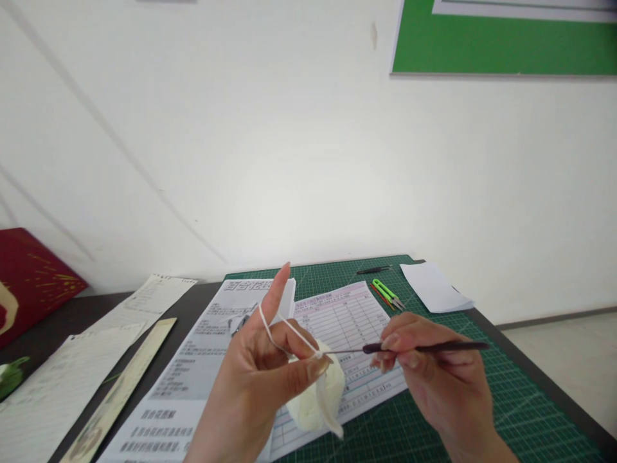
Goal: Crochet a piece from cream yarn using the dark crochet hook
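My left hand (270, 363) pinches a small piece of white crochet work (319, 355) between thumb and finger. White yarn (266, 326) runs from there over the raised index finger. In my right hand (434, 370) is a crochet hook (450, 346) with a dark handle, held like a pencil. Its thin metal shaft points left and meets the work at the left fingertips; the hook's tip is hidden there. Behind and below the left hand a ball of cream-white yarn (313, 402) rests on a printed form, and a short white strip hangs in front of it.
A green cutting mat (501, 392) covers much of the dark table. Printed sheets (178, 360) and a long ruler-like strip (125, 386) lie to the left. Green thread snips (385, 292), black tweezers (373, 269) and white paper (434, 287) lie toward the back right. A white wall stands behind.
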Action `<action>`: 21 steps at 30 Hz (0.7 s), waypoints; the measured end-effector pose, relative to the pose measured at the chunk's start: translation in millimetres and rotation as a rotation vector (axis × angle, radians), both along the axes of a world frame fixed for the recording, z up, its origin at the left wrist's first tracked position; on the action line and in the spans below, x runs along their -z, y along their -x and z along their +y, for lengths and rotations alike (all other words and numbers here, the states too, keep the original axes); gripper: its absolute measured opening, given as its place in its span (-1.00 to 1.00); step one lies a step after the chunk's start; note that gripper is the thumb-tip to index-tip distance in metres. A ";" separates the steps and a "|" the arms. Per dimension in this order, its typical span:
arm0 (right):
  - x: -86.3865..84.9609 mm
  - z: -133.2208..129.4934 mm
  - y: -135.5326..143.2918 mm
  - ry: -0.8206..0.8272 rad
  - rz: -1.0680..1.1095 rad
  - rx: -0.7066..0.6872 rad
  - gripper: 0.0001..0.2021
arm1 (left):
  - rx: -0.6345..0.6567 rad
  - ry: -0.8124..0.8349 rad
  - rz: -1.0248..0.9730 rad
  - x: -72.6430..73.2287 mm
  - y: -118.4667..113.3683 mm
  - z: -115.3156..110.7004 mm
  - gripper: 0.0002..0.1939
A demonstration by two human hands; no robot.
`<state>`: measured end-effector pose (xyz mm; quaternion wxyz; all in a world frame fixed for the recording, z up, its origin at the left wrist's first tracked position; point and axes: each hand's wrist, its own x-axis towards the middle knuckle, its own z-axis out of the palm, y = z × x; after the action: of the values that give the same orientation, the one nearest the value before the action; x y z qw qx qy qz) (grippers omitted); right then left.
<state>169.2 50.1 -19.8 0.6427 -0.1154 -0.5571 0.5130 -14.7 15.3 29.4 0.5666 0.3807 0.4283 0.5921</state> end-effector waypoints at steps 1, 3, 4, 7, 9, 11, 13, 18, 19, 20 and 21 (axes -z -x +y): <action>-0.1 0.4 -0.1 -0.012 -0.003 0.001 -0.90 | 0.002 0.002 -0.003 -0.3 0.1 0.1 0.05; -0.4 1.5 -0.7 -0.034 -0.014 0.004 -0.90 | 0.027 0.026 -0.043 -0.8 1.0 0.7 0.06; -0.5 2.0 -1.2 -0.046 -0.020 0.005 -0.90 | 0.049 0.043 -0.074 -0.6 1.9 1.4 0.06; -0.7 2.9 -2.9 -0.066 -0.043 0.005 -0.89 | 0.149 0.073 -0.169 2.5 6.1 5.1 0.06; -1.1 3.1 -3.9 -0.057 -0.061 -0.002 -0.90 | 0.230 0.073 -0.229 6.2 9.4 8.5 0.01; -1.8 3.2 -4.8 -0.037 -0.072 -0.014 -0.90 | 0.297 0.074 -0.284 9.6 11.6 11.3 -0.04; -2.6 3.6 -5.0 -0.013 -0.048 -0.032 -0.91 | 0.327 0.086 -0.314 11.1 11.8 12.3 -0.06; -3.3 5.7 0.0 0.271 0.117 -0.131 -0.94 | 0.202 0.050 -0.184 7.2 3.1 6.0 -0.15; -3.3 6.3 2.4 0.358 0.142 -0.150 -0.93 | 0.156 0.008 -0.132 6.3 0.7 4.1 -0.20; -3.2 7.0 5.1 0.441 0.165 -0.169 -0.92 | 0.114 -0.041 -0.080 5.7 -1.7 2.5 -0.25; -3.2 7.7 7.9 0.506 0.192 -0.193 -0.91 | 0.077 -0.093 -0.032 5.6 -3.9 1.3 -0.30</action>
<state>161.3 57.8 -16.6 0.5914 -0.1695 -0.3566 0.7031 -10.8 16.6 23.8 0.5775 0.4131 0.3764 0.5951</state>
